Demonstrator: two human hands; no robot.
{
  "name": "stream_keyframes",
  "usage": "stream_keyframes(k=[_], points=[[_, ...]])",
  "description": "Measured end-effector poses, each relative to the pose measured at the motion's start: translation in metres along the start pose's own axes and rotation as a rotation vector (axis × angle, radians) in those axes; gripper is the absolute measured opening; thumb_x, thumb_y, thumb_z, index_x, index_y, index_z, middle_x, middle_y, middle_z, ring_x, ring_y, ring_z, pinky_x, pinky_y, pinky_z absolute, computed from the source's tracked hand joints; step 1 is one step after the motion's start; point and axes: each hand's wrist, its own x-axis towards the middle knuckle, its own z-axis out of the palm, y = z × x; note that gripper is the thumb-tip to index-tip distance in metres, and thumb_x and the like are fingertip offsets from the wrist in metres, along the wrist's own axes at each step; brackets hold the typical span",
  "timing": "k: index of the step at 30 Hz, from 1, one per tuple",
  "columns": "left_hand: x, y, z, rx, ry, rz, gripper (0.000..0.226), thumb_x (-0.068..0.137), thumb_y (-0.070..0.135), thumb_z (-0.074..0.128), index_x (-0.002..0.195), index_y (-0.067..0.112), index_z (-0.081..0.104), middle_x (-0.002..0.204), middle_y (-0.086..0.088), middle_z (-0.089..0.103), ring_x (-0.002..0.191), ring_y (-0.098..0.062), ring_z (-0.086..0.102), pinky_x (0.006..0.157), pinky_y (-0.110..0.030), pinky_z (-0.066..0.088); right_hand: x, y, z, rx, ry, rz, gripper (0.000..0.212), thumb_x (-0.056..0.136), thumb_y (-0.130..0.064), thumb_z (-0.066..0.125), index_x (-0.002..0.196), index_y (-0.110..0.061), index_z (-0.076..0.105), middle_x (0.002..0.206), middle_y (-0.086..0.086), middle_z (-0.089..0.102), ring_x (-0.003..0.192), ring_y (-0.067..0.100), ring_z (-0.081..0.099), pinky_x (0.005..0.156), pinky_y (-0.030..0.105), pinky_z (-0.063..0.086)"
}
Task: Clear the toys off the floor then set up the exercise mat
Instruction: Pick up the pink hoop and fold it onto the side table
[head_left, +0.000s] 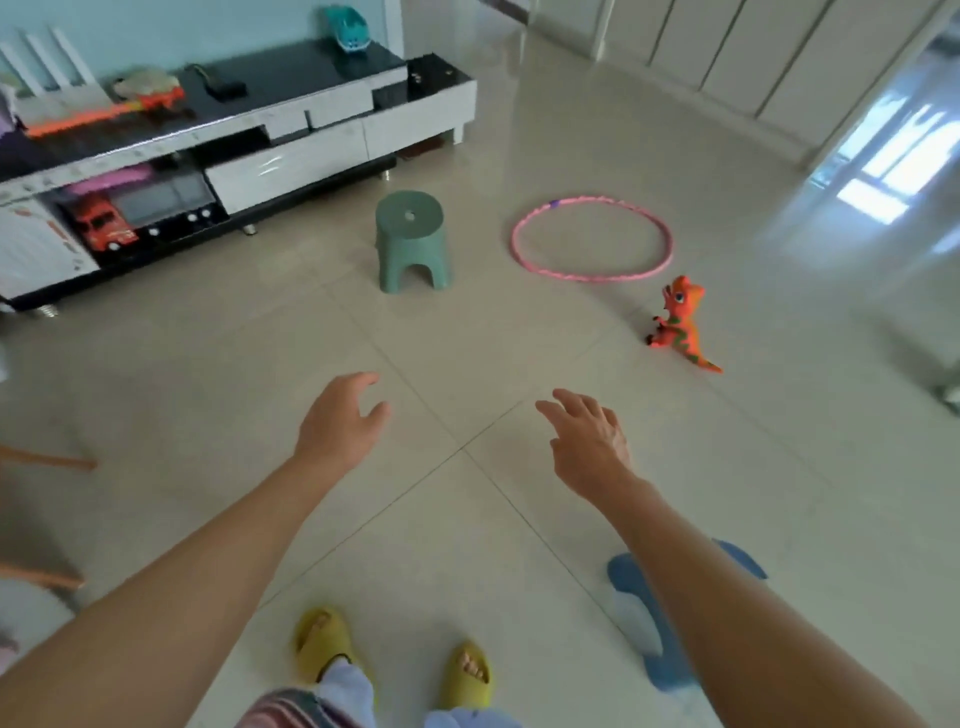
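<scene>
Head view. TV cabinet (291, 171) at 10 o'clock, open lower shelf holds a red toy truck (101, 228) and a dark box with knobs (166, 208). On its black top: a teal toy car (347, 28) at the far end, an orange toy gun (104, 111), a small black device (226, 88).

Floor (467, 493) is pale tile, wide bare stretch from my feet out toward 12 o'clock. Green stool (412, 239) at 12 o'clock, upright, just in front of the cabinet edge. Pink hoop (592, 239) flat on the tile at 1 o'clock, apart from the stool. Orange dinosaur (680, 325) at 2 o'clock, standing upright, just beside the hoop's near rim, not touching it. Blue item (654, 623) on the floor at 5 o'clock, partly hidden by my right arm; cannot tell what it is. Wooden legs (52, 460) at 9 o'clock edge. White doors (727, 57) along the far wall at 1 o'clock.

My left hand (337, 421) hangs over bare tile, fingers loosely curved, holding nothing. My right hand (589, 441) fingers spread and relaxed, also empty, well apart from the dinosaur. Yellow slippers (395, 660) at 6 o'clock.
</scene>
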Motion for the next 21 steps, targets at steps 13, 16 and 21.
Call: stream_keyframes(k=[13, 16, 21], points=[[0.052, 0.125, 0.078, 0.073, -0.222, 0.315, 0.044, 0.089, 0.016, 0.057, 0.130, 0.004, 0.050, 0.138, -0.012, 0.048, 0.130, -0.024, 0.042, 0.104, -0.029, 0.030, -0.038, 0.114, -0.015, 0.085, 0.026, 0.383, 0.053, 0.093, -0.008, 0.042, 0.143, -0.025, 0.030, 0.154, -0.001, 0.022, 0.139, 0.019, 0.020, 0.111, 0.032, 0.019], [0.074, 0.149, 0.093, 0.091, -0.276, 0.378, 0.043, 0.089, 0.016, 0.056, 0.130, 0.004, 0.050, 0.138, -0.012, 0.048, 0.129, -0.024, 0.043, 0.103, -0.029, 0.031, -0.034, 0.127, -0.019, 0.110, 0.030, 0.465, 0.054, 0.093, -0.009, 0.043, 0.143, -0.024, 0.030, 0.154, -0.001, 0.021, 0.140, 0.019, 0.020, 0.111, 0.032, 0.018], [0.110, 0.185, 0.110, 0.114, -0.350, 0.486, 0.043, 0.089, 0.015, 0.057, 0.129, 0.003, 0.051, 0.135, -0.015, 0.050, 0.127, -0.026, 0.045, 0.101, -0.028, 0.031, -0.020, 0.143, -0.029, 0.131, 0.049, 0.569, 0.054, 0.094, -0.009, 0.043, 0.144, -0.024, 0.029, 0.154, -0.001, 0.021, 0.140, 0.019, 0.020, 0.112, 0.032, 0.018]])
